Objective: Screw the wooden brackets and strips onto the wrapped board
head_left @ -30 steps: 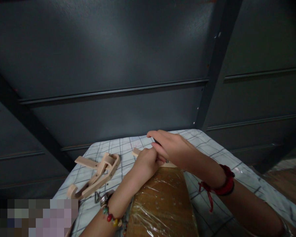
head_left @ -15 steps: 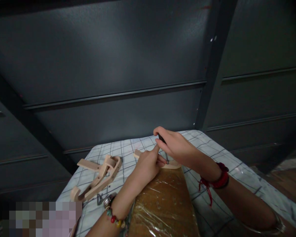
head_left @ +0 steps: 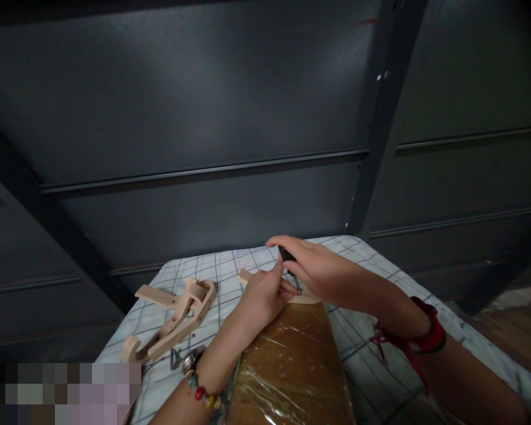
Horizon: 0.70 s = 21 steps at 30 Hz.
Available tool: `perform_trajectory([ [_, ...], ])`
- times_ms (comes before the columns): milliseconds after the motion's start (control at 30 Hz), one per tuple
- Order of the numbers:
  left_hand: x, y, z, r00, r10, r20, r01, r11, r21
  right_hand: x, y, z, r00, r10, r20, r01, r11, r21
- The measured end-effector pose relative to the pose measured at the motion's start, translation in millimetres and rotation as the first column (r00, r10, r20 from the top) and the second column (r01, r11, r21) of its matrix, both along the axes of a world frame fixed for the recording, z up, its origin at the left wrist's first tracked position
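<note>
My right hand [head_left: 310, 265] is closed round the black handle of a screwdriver [head_left: 287, 256]. Its metal shaft slants down to a pale wooden piece [head_left: 308, 299] lying across the far end of a brown block wrapped in clear film [head_left: 292, 360]. My left hand [head_left: 265, 295] is closed on that wooden piece, with fingertips beside the screwdriver's tip. A pale wooden end [head_left: 244, 275] shows beyond my left hand; whether it belongs to the same piece is hidden. Any screw under the tip is too small to make out.
Several joined pale wooden parts [head_left: 177, 321] lie on the checked cloth [head_left: 221, 268] to the left. Small dark metal pieces [head_left: 176, 358] rest near my left wrist. A grey metal panel wall [head_left: 212, 212] stands behind the table.
My right hand has tilted, its wrist lower and further right, and more of the black screwdriver handle shows. The left hand stays nearly in place on the wooden piece.
</note>
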State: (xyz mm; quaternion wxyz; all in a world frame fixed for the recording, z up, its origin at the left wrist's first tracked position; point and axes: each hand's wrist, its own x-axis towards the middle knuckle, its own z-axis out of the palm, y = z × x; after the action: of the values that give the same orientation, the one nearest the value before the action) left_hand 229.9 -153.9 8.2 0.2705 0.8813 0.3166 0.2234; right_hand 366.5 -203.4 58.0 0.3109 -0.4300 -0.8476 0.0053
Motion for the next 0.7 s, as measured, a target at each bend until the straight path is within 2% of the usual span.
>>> perform_trajectory([
  [133, -1.7, 2.7, -6.2, 0.998, -0.041, 0.045, 0.043, 0.998, -0.054, -1.3, 2.9, 5.7, 0.983, -0.173, -0.061, 0.172, 0.985, -0.028],
  [267, -1.9, 0.2, -2.6, 1.0, -0.022, 0.013, 0.023, 0.998, -0.054, -0.4, 8.0, 5.0, 0.959, -0.278, -0.051, 0.28, 0.959, 0.035],
  [333, -1.8, -0.6, -1.0, 1.0, -0.021, 0.015, 0.022, 0.998, -0.057, 1.1, 8.8, 4.6, 0.96, -0.277, -0.041, 0.278, 0.96, 0.039],
  [533, -0.9, 1.4, -2.8, 0.998, -0.025, 0.059, 0.027, 0.999, -0.047, -1.3, 3.4, 4.9, 0.993, -0.119, 0.019, 0.118, 0.992, 0.043],
  [700, -1.1, 1.3, -3.2, 0.997, -0.008, 0.071, 0.013, 0.997, -0.072, -1.2, 3.9, 2.6, 0.982, -0.181, 0.052, 0.178, 0.982, 0.055],
])
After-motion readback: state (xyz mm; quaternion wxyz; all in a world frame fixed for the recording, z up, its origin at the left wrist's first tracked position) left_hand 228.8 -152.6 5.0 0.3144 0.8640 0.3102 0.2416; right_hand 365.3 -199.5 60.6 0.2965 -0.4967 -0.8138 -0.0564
